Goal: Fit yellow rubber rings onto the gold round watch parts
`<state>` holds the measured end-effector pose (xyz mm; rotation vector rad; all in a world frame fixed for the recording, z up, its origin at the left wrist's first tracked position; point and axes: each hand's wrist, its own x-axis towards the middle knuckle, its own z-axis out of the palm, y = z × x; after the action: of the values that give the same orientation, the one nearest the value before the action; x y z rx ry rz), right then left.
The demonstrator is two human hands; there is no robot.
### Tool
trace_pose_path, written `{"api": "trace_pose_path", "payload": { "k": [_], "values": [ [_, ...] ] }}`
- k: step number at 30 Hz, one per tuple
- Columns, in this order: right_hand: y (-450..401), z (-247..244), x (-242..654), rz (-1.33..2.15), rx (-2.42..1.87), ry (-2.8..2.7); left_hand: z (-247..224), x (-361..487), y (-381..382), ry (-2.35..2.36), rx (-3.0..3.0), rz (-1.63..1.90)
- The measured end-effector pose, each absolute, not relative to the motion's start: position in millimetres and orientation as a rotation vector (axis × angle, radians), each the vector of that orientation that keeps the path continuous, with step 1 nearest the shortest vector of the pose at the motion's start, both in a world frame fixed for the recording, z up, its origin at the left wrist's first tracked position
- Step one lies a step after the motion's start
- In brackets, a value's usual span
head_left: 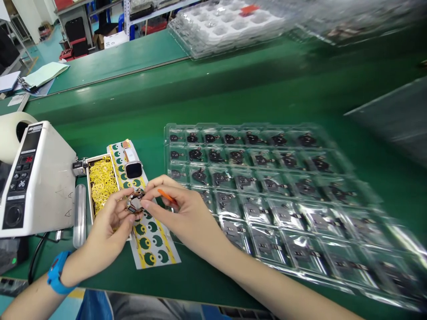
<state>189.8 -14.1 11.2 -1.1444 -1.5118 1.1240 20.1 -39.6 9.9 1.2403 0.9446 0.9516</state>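
Note:
Between both hands is a small round electronic assembly (135, 202) with a pale centre and a dark, coppery rim. My left hand (113, 218) grips its left edge between thumb and fingers. My right hand (178, 206) pinches at its right side and also carries a slim orange tool (167, 196), whose kind I cannot make out. Below the hands lies a white sticker sheet (156, 249) with yellow and green round shapes. A smartwatch-like device (133, 169) rests on that sheet's upper part. Left of it, a box (89, 186) holds many yellow ring-shaped pieces (103, 180).
A clear compartment tray (253, 178) with dark round parts covers the right of the green table (140, 111). At left stand a white tape dispenser (43, 178) and a clear tube (79, 215). White and clear trays (227, 24) sit on the back ledge.

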Motion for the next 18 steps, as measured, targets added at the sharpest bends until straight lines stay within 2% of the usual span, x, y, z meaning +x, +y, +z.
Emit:
{"api": "trace_pose_path", "payload": {
  "k": [10, 18],
  "values": [
    [-12.3, 15.6, 192.0, 1.166, -1.171, -1.535, 10.6, 20.8, -40.0, 0.931, 1.22, 0.967],
    [-16.6, 6.9, 182.2, 0.967, -1.192, -1.571, 12.1, 23.5, -38.4, 0.923, 1.179, 0.967]
  ]
}}
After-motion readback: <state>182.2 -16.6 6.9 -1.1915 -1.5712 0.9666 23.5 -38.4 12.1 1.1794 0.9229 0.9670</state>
